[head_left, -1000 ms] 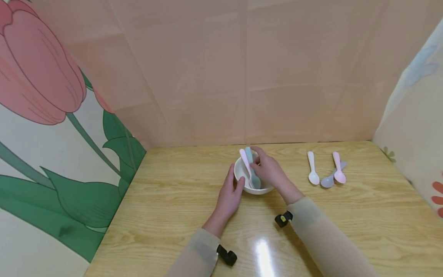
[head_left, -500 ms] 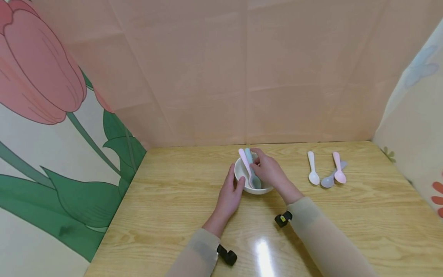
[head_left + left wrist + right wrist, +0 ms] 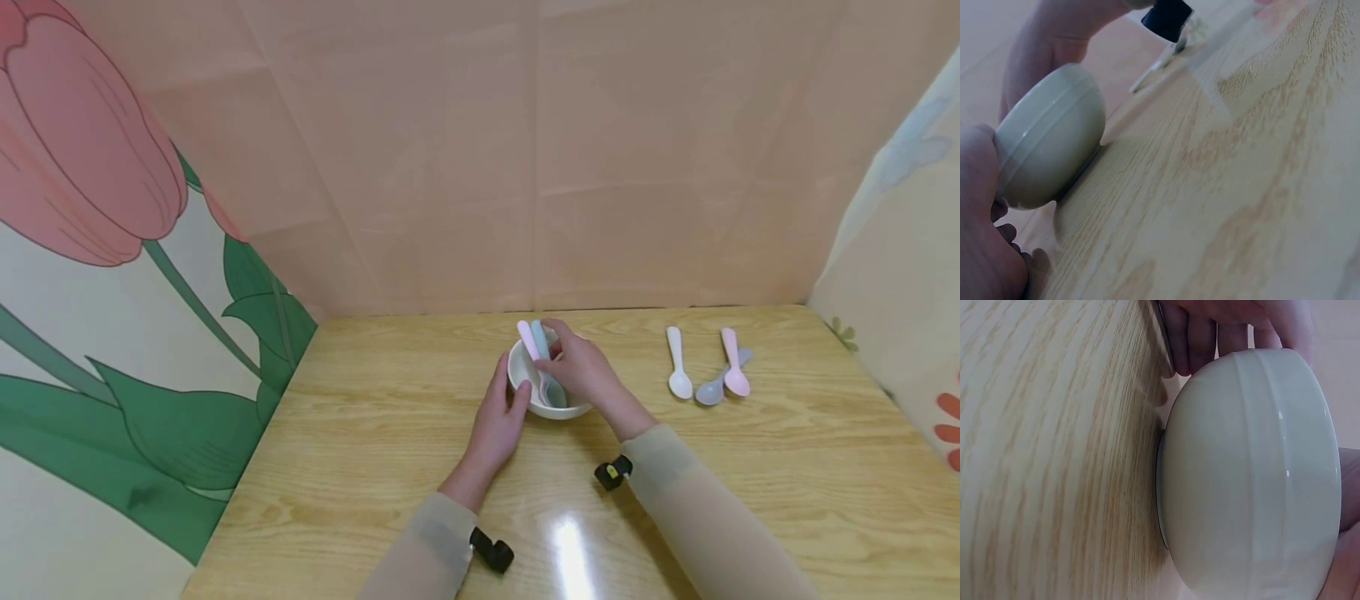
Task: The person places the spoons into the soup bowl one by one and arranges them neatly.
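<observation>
A white bowl (image 3: 558, 413) stands on the wooden table, its smooth outer wall (image 3: 1241, 475) large in the right wrist view. My left hand (image 3: 497, 423) holds its left side, thumb at the rim and fingers along the outside. Inside the bowl lean a pink spoon (image 3: 527, 338) and a blue-green spoon (image 3: 540, 336), side by side, handles past the far rim. My right hand (image 3: 587, 368) reaches in over the right rim and pinches the blue-green spoon, its thumb lying across both handles. Neither wrist view shows the bowl's inside.
To the right lie a white spoon (image 3: 678, 367), a pink spoon (image 3: 734, 367) and a grey spoon (image 3: 709, 393), the pink one crossing over the grey. A pink cloth backdrop (image 3: 420, 167) rises behind the table (image 3: 360, 467); a tulip-printed panel (image 3: 97, 150) stands left.
My right thumb has shifted slightly left across the spoon handles. The bowl, the left hand and the spoons on the right stay put.
</observation>
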{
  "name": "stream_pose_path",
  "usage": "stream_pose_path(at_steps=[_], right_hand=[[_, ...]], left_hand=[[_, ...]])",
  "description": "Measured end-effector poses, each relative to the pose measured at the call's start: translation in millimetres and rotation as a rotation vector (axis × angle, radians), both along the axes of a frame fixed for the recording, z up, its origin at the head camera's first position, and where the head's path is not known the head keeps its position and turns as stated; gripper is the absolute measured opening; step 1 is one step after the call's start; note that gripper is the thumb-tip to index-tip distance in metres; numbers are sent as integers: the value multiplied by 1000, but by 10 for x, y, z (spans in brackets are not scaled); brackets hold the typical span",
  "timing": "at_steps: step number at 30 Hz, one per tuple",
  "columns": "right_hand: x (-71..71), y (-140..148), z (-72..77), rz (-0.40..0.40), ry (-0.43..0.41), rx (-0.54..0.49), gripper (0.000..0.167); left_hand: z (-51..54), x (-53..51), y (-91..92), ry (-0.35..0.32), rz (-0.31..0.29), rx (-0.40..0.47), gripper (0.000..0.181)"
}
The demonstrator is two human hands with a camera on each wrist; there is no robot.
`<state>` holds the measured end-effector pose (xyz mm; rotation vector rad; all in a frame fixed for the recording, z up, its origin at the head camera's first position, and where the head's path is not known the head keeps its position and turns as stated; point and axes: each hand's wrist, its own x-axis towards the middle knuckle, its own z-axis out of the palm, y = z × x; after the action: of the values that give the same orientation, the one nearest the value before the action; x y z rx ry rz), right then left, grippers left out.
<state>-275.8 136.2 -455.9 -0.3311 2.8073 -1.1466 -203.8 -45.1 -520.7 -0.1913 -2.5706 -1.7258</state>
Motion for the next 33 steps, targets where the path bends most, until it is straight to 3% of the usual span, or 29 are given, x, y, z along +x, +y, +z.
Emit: stream_pose_path(at_steps=[13, 33], right_hand=[[-17, 14, 5, 27, 6, 16, 85], [-15, 17, -19, -17, 48, -11, 70]], left_hand=[[41, 7, 8, 8, 5, 5, 72], [10, -4, 12, -17, 7, 13, 72]])
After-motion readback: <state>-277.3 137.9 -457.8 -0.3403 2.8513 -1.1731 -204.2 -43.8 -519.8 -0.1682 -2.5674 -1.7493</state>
